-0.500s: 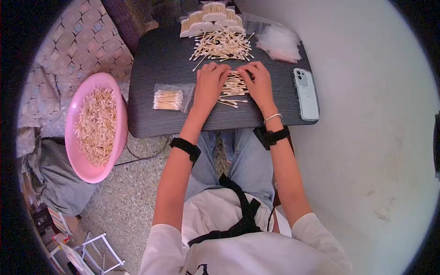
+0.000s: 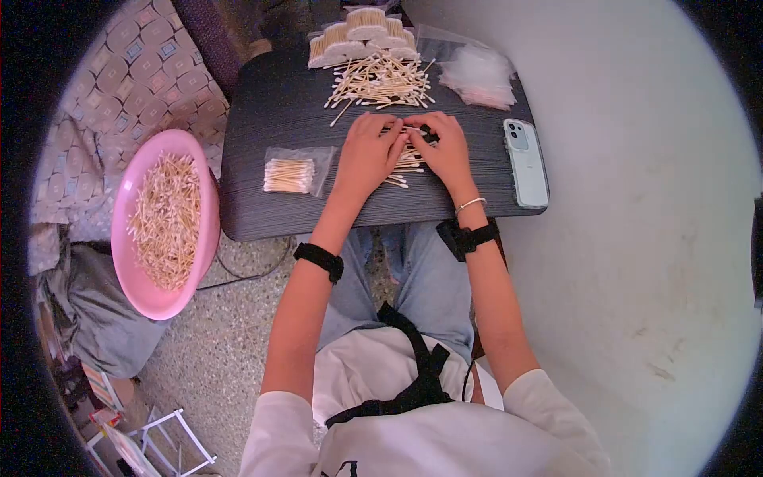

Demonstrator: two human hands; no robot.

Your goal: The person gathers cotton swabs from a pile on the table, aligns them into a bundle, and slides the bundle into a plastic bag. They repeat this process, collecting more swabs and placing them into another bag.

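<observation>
My left hand and my right hand meet over the dark table, thumbs and fingers bent inward around a group of cotton swabs. The swabs lie crosswise between my palms, with several ends showing below the thumbs. My hands hide most of this group. Just beyond my fingertips is a loose heap of cotton swabs. To the left of my left hand, a clear plastic bag lies flat with a neat bundle of swabs in it.
Filled swab packs are stacked at the table's far edge. Clear plastic bags lie at the back right, and a phone near the right edge. A pink basin full of swabs stands left. A wall rises on the right.
My hands have drawn closer together over the swabs, covering more of them. The swabs between them have been pushed into a narrower group.
</observation>
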